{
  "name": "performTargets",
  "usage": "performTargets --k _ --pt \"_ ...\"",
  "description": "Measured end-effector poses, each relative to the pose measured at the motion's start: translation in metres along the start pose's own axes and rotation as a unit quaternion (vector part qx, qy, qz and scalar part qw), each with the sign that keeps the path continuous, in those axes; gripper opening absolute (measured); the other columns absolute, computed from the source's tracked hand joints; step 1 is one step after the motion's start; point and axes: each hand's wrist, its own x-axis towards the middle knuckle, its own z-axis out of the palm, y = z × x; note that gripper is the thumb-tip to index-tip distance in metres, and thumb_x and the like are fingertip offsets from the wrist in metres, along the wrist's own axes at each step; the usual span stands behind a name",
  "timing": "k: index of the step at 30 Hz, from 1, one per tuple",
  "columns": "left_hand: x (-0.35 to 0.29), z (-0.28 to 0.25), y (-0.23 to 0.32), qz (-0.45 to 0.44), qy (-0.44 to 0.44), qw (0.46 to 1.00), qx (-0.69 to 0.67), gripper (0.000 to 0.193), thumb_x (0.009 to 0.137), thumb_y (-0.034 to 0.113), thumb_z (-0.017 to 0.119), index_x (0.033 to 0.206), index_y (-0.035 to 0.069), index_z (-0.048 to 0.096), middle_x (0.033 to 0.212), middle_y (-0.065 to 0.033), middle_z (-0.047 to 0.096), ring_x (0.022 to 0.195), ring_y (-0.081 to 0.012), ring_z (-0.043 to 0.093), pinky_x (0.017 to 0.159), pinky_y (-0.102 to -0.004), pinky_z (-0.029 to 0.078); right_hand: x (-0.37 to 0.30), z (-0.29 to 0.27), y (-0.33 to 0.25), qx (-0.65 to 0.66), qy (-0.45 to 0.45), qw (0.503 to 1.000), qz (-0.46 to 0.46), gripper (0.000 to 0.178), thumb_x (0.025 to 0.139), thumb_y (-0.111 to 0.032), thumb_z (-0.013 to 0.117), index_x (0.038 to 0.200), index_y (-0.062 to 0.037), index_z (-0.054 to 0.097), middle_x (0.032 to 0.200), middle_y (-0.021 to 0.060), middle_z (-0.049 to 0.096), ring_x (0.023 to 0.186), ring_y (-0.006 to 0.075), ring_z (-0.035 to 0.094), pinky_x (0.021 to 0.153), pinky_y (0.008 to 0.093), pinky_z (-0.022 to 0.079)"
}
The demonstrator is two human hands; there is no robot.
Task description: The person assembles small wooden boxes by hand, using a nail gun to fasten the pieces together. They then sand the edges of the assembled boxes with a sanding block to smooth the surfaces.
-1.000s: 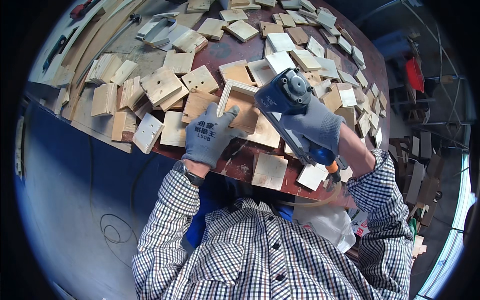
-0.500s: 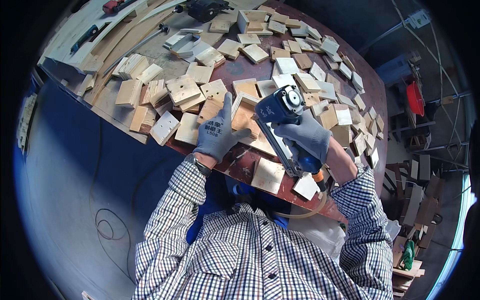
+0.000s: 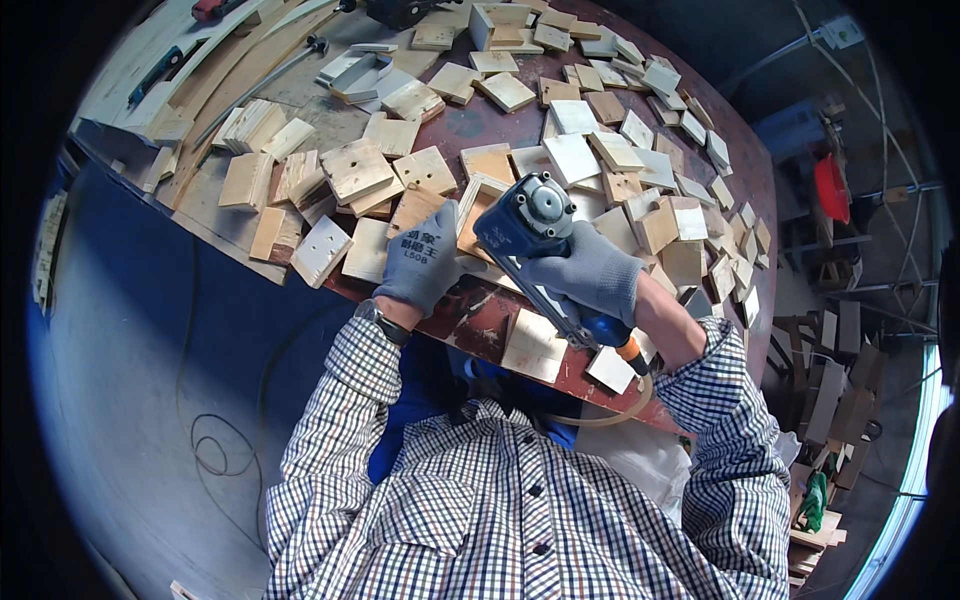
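My right hand [image 3: 592,272], in a grey glove, is wrapped round the grip of a dark blue air nail gun [image 3: 518,222]. An orange fitting joins the gun to a tan hose [image 3: 605,420]. The gun's head hangs over a small open wooden box [image 3: 468,203] near the table edge and hides much of it. At the box's left near corner is my gloved left hand [image 3: 422,264], its fingers along the side wall and its thumb at the near side. The nail gun's tip is not plainly visible.
Many small wood blocks [image 3: 575,117] lie scattered over the dark red table [image 3: 480,320]. Two loose blocks lie at the near edge, one a pale square block [image 3: 534,346]. Long boards [image 3: 215,75] and a metal bar clamp [image 3: 270,85] are at far left. A red basin [image 3: 831,188] stands beyond the right side.
The nail gun and my right hand have moved left and a little away from me, over the box. My left hand's raised index finger has drawn down against the box side.
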Motion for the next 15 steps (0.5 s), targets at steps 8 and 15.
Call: performTargets --k 8,15 --pt "-0.003 0.002 -0.001 0.021 0.035 0.998 -0.041 0.076 0.076 0.040 0.091 0.131 0.001 0.055 0.106 -0.0181 0.073 0.095 -0.0339 0.075 0.080 -0.0419 0.060 0.011 0.013 0.014 -0.057 0.038 0.998 0.004 0.037 0.083 -0.030 0.069 0.106 -0.0022 0.076 0.083 0.0151 0.076 0.074 0.0227 0.072 0.077 0.0362 0.058" --pt "-0.007 0.001 0.003 0.034 0.051 0.996 -0.057 0.067 0.075 0.039 0.092 0.119 0.004 0.056 0.103 -0.0177 0.072 0.096 -0.0356 0.074 0.079 -0.0421 0.059 0.011 0.022 0.018 -0.115 0.045 0.992 0.037 0.033 0.084 -0.031 0.067 0.099 -0.0027 0.077 0.077 0.0144 0.074 0.068 0.0237 0.072 0.072 0.0372 0.059"
